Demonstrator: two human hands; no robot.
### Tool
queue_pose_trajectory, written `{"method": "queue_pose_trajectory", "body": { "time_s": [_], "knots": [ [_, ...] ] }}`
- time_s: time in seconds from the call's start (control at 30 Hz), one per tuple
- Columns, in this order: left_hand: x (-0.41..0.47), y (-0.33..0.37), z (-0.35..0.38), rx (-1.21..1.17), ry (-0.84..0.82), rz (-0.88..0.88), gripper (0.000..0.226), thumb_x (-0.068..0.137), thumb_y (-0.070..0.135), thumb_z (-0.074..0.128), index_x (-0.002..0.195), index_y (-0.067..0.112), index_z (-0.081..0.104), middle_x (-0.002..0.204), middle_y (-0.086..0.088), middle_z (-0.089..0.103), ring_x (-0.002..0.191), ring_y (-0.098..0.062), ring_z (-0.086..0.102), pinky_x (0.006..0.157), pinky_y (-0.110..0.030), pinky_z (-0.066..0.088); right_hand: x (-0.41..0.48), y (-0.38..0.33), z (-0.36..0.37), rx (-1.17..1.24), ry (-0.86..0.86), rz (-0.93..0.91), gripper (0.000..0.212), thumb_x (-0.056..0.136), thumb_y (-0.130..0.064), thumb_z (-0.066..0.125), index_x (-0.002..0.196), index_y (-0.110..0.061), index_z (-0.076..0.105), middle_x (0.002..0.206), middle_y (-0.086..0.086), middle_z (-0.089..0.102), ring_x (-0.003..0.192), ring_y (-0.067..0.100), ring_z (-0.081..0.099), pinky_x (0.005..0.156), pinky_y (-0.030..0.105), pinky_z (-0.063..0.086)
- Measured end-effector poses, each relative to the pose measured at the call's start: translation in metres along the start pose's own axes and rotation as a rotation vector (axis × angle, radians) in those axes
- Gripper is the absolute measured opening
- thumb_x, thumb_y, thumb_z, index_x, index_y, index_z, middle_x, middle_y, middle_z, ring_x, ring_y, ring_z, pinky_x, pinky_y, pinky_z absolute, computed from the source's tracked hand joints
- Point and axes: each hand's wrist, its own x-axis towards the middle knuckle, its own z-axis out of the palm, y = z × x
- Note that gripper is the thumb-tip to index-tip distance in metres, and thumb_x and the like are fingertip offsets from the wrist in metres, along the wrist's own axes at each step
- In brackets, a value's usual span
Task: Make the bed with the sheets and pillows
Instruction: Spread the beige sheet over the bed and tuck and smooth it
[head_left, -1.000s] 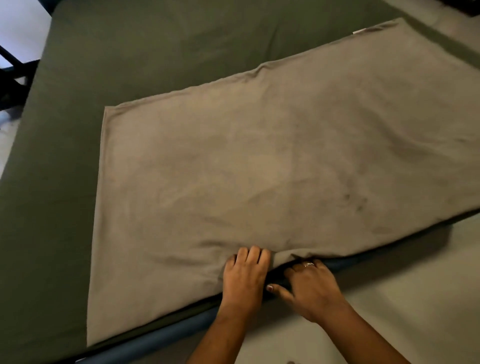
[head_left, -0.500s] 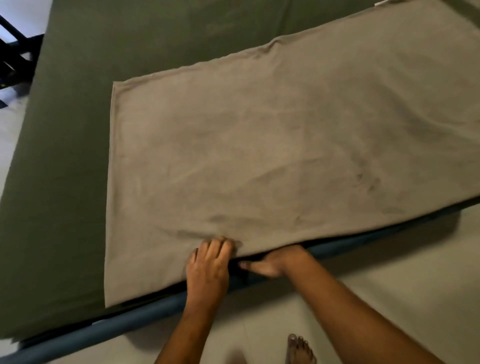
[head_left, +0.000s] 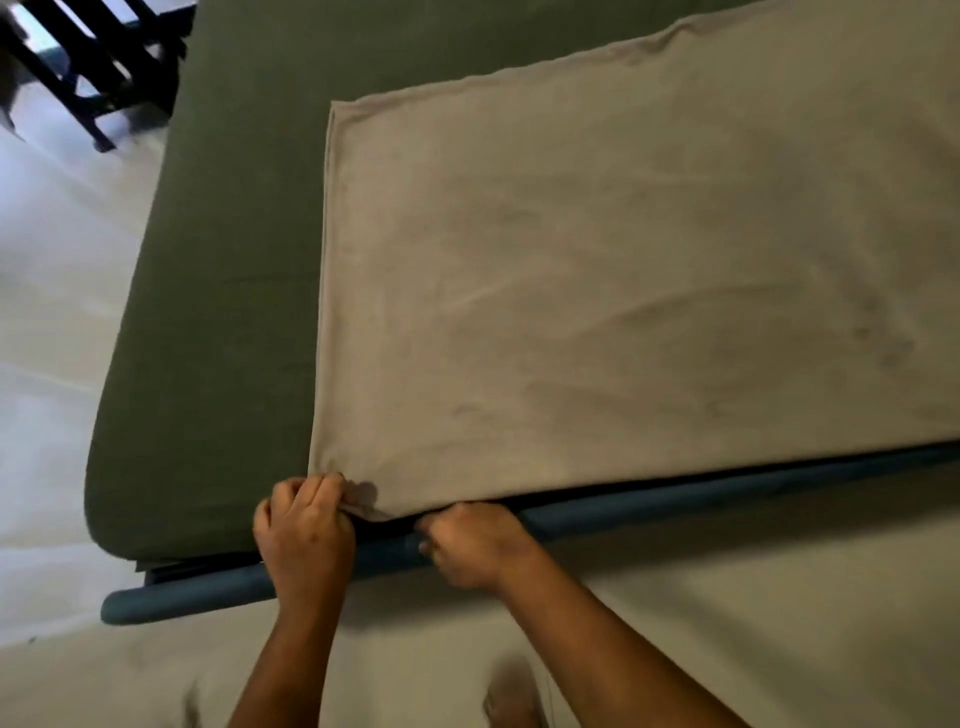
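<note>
The green-covered bed (head_left: 218, 291) runs off the top edge. The beige sheet (head_left: 623, 291) lies over its right part, cut off at the right, with its near-left corner at the bed's near edge, above the blue rail (head_left: 675, 499). The left hand (head_left: 304, 535) pinches that corner. The right hand (head_left: 472, 545) curls under the near hem with its fingertips hidden, so I cannot tell whether it grips. 1 blurred foot (head_left: 511, 696) shows below.

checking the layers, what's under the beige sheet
The dark green sheet lies under the beige sheet, showing past its left and far edges. Whatever lies beneath its middle is covered.
</note>
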Motion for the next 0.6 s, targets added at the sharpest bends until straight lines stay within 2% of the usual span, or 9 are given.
{"method": "queue_pose_trajectory", "body": {
  "time_s": [0.1, 0.17, 0.23, 0.3, 0.33, 0.4, 0.47, 0.53, 0.6],
  "knots": [
    [-0.005, -0.014, 0.004, -0.021, 0.038, 0.007, 0.03, 0.073, 0.009, 0.035, 0.072, 0.005, 0.064, 0.065, -0.009, 0.061, 0.062, -0.03, 0.05, 0.054, -0.037, 0.041, -0.004, -0.027, 0.005, -0.055, 0.332, -0.266, 0.027, 0.089, -0.02, 0.044, 0.1, -0.016, 0.069, 0.092, 0.006, 0.071, 0.075, 0.029, 0.067, 0.059, 0.034, 0.054],
    [-0.006, -0.014, 0.005, -0.026, 0.021, -0.036, 0.025, 0.073, 0.007, 0.037, 0.065, 0.007, 0.061, 0.059, -0.009, 0.057, 0.057, -0.029, 0.05, 0.049, -0.035, 0.04, 0.002, -0.024, 0.0, -0.053, 0.557, -0.293, 0.029, 0.082, -0.021, 0.043, 0.092, -0.02, 0.07, 0.078, 0.0, 0.07, 0.06, 0.022, 0.065, 0.048, 0.028, 0.052],
    [-0.002, -0.009, 0.001, -0.009, -0.032, -0.105, 0.019, 0.073, -0.003, 0.052, 0.06, 0.009, 0.059, 0.054, -0.007, 0.054, 0.056, -0.029, 0.05, 0.05, -0.033, 0.038, 0.011, 0.0, -0.016, -0.018, 0.758, -0.201, 0.033, 0.078, -0.02, 0.046, 0.098, -0.018, 0.072, 0.085, 0.0, 0.072, 0.071, 0.022, 0.067, 0.06, 0.029, 0.056],
    [0.001, -0.008, -0.001, 0.038, -0.102, -0.15, 0.025, 0.065, -0.012, 0.069, 0.057, 0.009, 0.059, 0.052, -0.008, 0.053, 0.056, -0.029, 0.05, 0.053, -0.031, 0.033, 0.015, 0.041, -0.033, -0.073, 0.894, 0.005, 0.038, 0.083, -0.023, 0.046, 0.111, -0.015, 0.071, 0.104, 0.004, 0.072, 0.093, 0.024, 0.069, 0.082, 0.034, 0.054],
    [0.002, -0.007, -0.001, 0.056, -0.14, -0.161, 0.027, 0.062, -0.012, 0.074, 0.056, 0.009, 0.059, 0.051, -0.008, 0.054, 0.056, -0.029, 0.05, 0.054, -0.031, 0.031, 0.01, 0.066, -0.041, -0.119, 0.896, 0.148, 0.043, 0.086, -0.028, 0.044, 0.119, -0.015, 0.067, 0.116, 0.006, 0.069, 0.105, 0.025, 0.066, 0.093, 0.037, 0.049],
    [0.003, -0.003, -0.005, 0.093, -0.206, -0.198, 0.025, 0.065, -0.01, 0.075, 0.057, 0.009, 0.061, 0.052, -0.01, 0.055, 0.059, -0.031, 0.05, 0.056, -0.032, 0.03, -0.01, 0.112, -0.049, -0.18, 0.781, 0.457, 0.053, 0.092, -0.042, 0.035, 0.138, -0.019, 0.051, 0.14, 0.007, 0.052, 0.13, 0.027, 0.048, 0.108, 0.046, 0.032],
    [0.004, 0.005, -0.007, 0.133, -0.229, -0.266, 0.017, 0.074, -0.004, 0.07, 0.063, 0.008, 0.064, 0.06, -0.013, 0.059, 0.068, -0.033, 0.048, 0.061, -0.037, 0.029, -0.029, 0.14, -0.046, -0.158, 0.673, 0.688, 0.061, 0.094, -0.053, 0.027, 0.147, -0.023, 0.035, 0.153, 0.007, 0.033, 0.142, 0.029, 0.027, 0.114, 0.051, 0.017],
    [0.004, 0.02, -0.012, 0.139, -0.132, -0.276, 0.012, 0.08, 0.003, 0.058, 0.074, 0.009, 0.066, 0.081, -0.014, 0.062, 0.08, -0.033, 0.045, 0.068, -0.041, 0.031, -0.029, 0.137, -0.038, -0.158, 0.679, 0.715, 0.069, 0.09, -0.058, 0.024, 0.147, -0.02, 0.036, 0.153, 0.01, 0.034, 0.141, 0.033, 0.028, 0.113, 0.054, 0.016],
    [0.003, 0.053, -0.016, 0.039, -0.075, -0.2, 0.022, 0.08, 0.011, 0.048, 0.092, 0.012, 0.066, 0.109, -0.013, 0.062, 0.098, -0.034, 0.048, 0.079, -0.045, 0.035, -0.015, 0.111, -0.025, -0.224, 0.689, 0.605, 0.069, 0.087, -0.057, 0.027, 0.142, -0.019, 0.046, 0.147, 0.008, 0.044, 0.136, 0.034, 0.039, 0.111, 0.053, 0.022]
  ]
}}
